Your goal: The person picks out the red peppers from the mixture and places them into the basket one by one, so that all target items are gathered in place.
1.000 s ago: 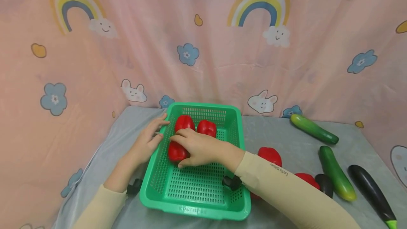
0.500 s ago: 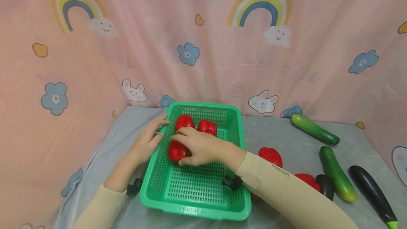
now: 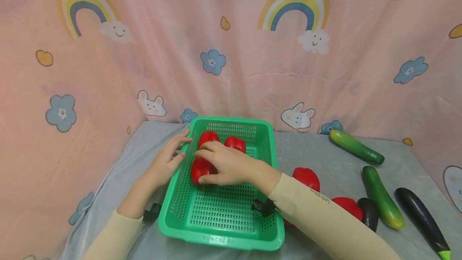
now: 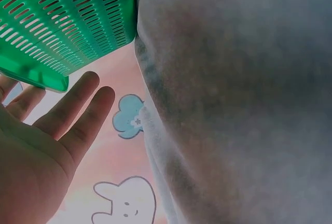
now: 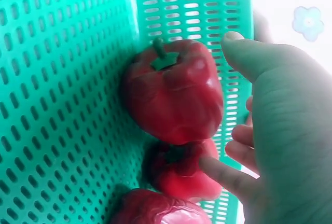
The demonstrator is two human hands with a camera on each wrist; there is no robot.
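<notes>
Three red bell peppers lie in the green plastic basket (image 3: pixel 221 242). The nearest bell pepper (image 3: pixel 200 171) shows its green stem in the right wrist view. Over this pepper hovers my right hand (image 3: pixel 231 165), its thumb and fingers spread and apart from the pepper's sides. Behind it sit the second bell pepper (image 3: pixel 208 136) and the third bell pepper (image 3: pixel 235 143), the second partly hidden by my fingers. On the basket's left rim, my left hand (image 3: pixel 167 159) touches with straight, spread fingers; in the left wrist view they reach up to the basket's outer edge.
Right of the basket, on the grey cloth, lie a red bell pepper (image 3: pixel 306 177), another bell pepper (image 3: pixel 348 207) and a dark vegetable (image 3: pixel 369 214), both partly behind the sleeve. Farther right are two green cucumbers (image 3: pixel 382 198) and an eggplant (image 3: pixel 420 218). A patterned curtain (image 3: pixel 245 71) hangs behind.
My right hand has loosened from the nearest bell pepper, its thumb rising and coming off the side. The pepper stays in the basket's left part. My left hand has not moved.
</notes>
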